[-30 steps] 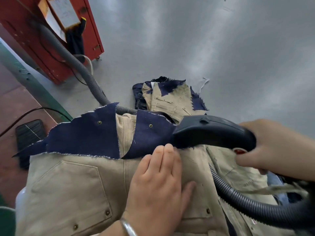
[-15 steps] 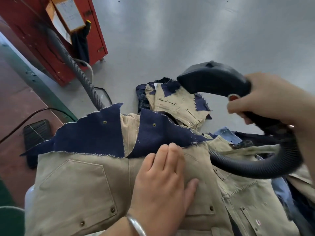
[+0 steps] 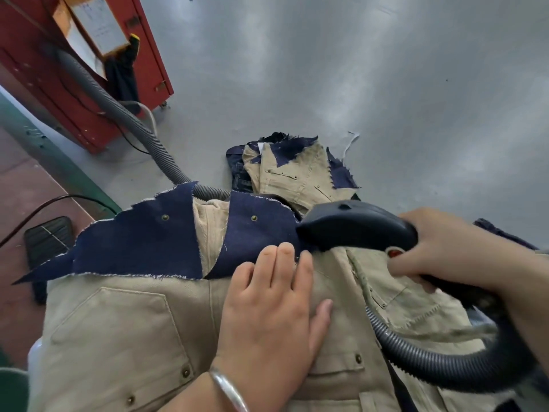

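Well, the trousers (image 3: 118,337) are soft, limp: your open left grip (image 3: 267,316) presses them flat by the waistband (image 3: 255,233); your right grip (image 3: 445,248) curls round the stiff nozzle (image 3: 356,227)

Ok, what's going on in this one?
A person is working on a khaki garment spread out in front of them. The left hand lies flat on the fabric and holds it down. The right hand grips a dark handheld nozzle on a ribbed hose. The nozzle's tip is at the navy flap, beside the left fingertips. Another heap of khaki-and-navy pieces lies beyond on the grey surface.
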### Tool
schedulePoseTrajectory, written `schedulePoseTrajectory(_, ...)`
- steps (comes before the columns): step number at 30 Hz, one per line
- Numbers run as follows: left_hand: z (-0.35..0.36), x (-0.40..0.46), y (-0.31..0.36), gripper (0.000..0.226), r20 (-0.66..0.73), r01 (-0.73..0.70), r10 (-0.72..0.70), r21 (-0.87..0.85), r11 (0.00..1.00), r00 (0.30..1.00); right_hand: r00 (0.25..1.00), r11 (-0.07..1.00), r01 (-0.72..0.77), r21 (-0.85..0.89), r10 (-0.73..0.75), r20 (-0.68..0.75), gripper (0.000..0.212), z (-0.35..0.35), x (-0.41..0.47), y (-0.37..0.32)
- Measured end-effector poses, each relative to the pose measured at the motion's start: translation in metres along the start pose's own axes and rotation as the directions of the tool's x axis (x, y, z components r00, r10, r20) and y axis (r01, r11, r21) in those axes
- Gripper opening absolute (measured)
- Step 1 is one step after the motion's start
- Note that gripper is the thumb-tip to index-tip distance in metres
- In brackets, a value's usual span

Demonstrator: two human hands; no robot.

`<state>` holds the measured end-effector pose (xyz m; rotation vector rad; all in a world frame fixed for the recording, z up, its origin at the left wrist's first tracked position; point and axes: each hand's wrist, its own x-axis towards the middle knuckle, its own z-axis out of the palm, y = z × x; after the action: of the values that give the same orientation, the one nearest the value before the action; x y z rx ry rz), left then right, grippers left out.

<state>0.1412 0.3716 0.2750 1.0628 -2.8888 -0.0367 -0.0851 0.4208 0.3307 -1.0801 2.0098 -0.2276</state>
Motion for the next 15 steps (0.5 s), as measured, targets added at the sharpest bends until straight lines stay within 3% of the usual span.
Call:
schedulePoseTrajectory(5,-0.001,0.000,0.002,0.059,0.002,0.002,-0.002,-0.006,1.000,1.000,0.995,1.000,0.004,0.008,-0.003,-0.105,0.017,-0.003,0.041,-0.014)
schedulePoseTrajectory(10,-0.001,0.000,0.000,0.059,-0.010,0.011,-0.011,-0.024,1.000,1.000,0.934,0.995,0.084,-0.052,-0.097,-0.343,0.010,-0.041,0.013,-0.007)
schedulePoseTrajectory(15,0.001,-0.005,0.001,0.059,-0.045,-0.005,0.003,-0.027,1.000,0.999,0.946,0.987,0.066,-0.148,-0.109,-0.307,0.038,-0.037,-0.033,-0.001)
